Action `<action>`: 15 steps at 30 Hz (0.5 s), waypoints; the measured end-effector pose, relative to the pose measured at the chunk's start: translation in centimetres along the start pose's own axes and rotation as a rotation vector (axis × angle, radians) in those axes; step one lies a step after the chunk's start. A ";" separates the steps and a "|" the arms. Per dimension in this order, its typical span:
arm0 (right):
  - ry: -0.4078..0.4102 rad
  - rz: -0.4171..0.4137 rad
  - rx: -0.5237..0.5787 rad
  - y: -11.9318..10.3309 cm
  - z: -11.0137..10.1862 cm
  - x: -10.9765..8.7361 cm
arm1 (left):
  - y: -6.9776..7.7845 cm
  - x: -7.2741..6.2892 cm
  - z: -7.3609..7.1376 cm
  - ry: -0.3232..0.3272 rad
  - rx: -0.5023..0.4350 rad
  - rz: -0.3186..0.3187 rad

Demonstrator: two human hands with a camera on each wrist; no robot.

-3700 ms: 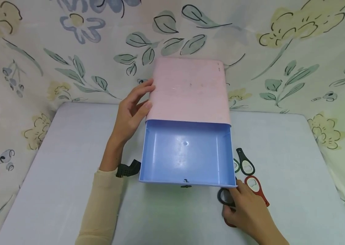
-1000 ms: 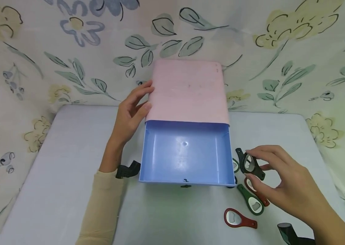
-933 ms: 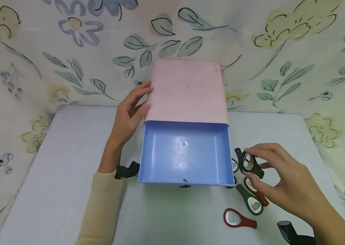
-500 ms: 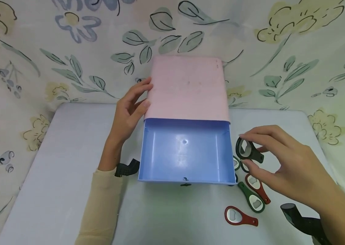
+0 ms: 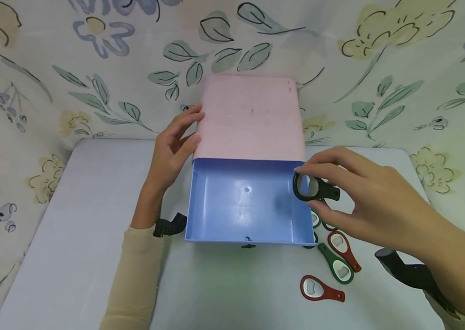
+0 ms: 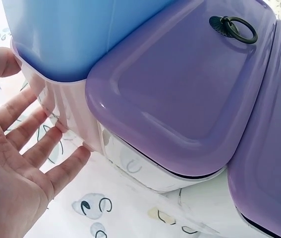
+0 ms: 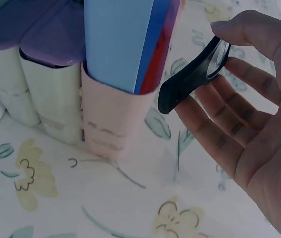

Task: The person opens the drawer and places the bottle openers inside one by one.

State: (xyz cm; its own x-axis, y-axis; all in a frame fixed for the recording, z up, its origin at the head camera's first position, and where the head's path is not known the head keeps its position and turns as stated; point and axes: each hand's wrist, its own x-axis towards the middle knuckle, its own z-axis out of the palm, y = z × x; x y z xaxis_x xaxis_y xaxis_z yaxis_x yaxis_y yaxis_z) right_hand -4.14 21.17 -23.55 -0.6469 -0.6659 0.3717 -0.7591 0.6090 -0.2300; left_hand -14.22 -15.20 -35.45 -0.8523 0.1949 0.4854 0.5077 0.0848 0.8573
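Note:
My right hand (image 5: 373,201) pinches a black bottle opener (image 5: 328,190) between thumb and fingertips, held above the right edge of the pulled-out blue drawer (image 5: 232,201). The drawer's visible floor is bare. In the right wrist view the bottle opener (image 7: 182,84) points its handle at the cabinet. My left hand (image 5: 165,160) touches the left side of the pink cabinet (image 5: 253,117), thumb and fingers spread along it. The left wrist view shows the left hand (image 6: 16,163) with extended fingers against the pink casing (image 6: 71,101).
Right of the drawer lie a green bottle opener (image 5: 334,263), a red one (image 5: 350,257) and, nearer, another red one (image 5: 327,291). More are partly hidden beside the drawer. Purple drawer fronts (image 6: 175,94) adjoin the blue drawer. A floral cloth (image 5: 113,82) hangs behind the white table (image 5: 92,206).
My right hand has picked up the black bottle opener from the pile, lifted it and carried it left to the drawer's edge. The left hand stays on the cabinet.

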 end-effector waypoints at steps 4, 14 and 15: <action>-0.060 -0.031 0.007 -0.3 0.4 1.2 | 0.0 -0.1 -0.1 0.002 0.000 0.004; -0.193 -0.089 0.007 -1.2 1.5 4.6 | 0.0 0.0 0.1 0.002 0.001 -0.006; -0.209 -0.090 0.010 -1.3 1.5 4.9 | 0.0 0.0 0.1 0.004 0.001 -0.007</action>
State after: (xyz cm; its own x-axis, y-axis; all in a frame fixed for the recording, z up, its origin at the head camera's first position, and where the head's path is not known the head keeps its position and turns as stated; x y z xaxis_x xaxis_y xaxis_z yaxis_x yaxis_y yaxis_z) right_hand -6.39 16.43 -22.81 -0.5772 -0.7925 0.1967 -0.8142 0.5399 -0.2135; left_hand -14.20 -15.11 -35.50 -0.8561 0.1908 0.4803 0.5021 0.0869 0.8605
